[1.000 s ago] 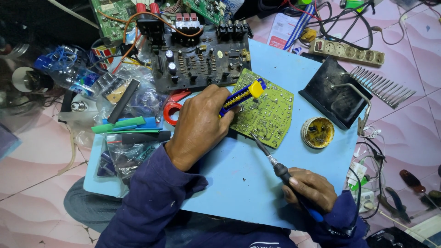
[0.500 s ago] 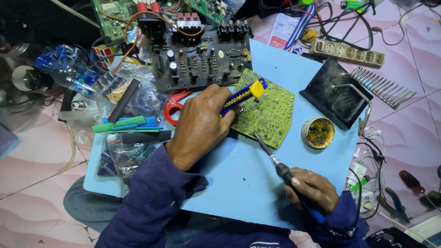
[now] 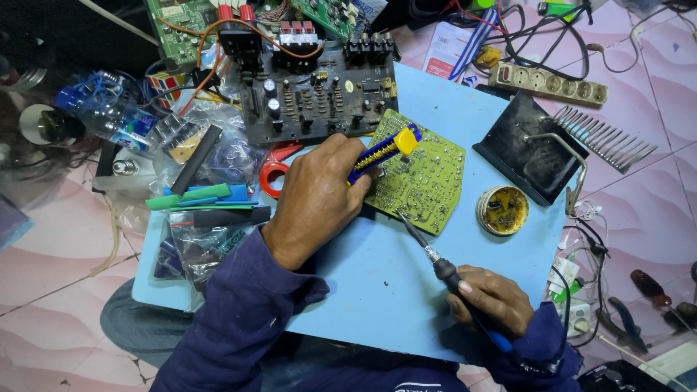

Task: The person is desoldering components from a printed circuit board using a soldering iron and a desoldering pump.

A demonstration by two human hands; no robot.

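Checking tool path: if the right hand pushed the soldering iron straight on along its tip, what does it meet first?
Likely the green circuit board: the right hand aims the black-handled soldering iron up-left, its tip at the board's near edge. Contact is unclear.

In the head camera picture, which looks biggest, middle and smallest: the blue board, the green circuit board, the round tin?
1. Blue board, by far the largest.
2. Green circuit board.
3. Round tin, smallest.

Bright, even overhead light; sharp focus, soft shadows, slight edge distortion.
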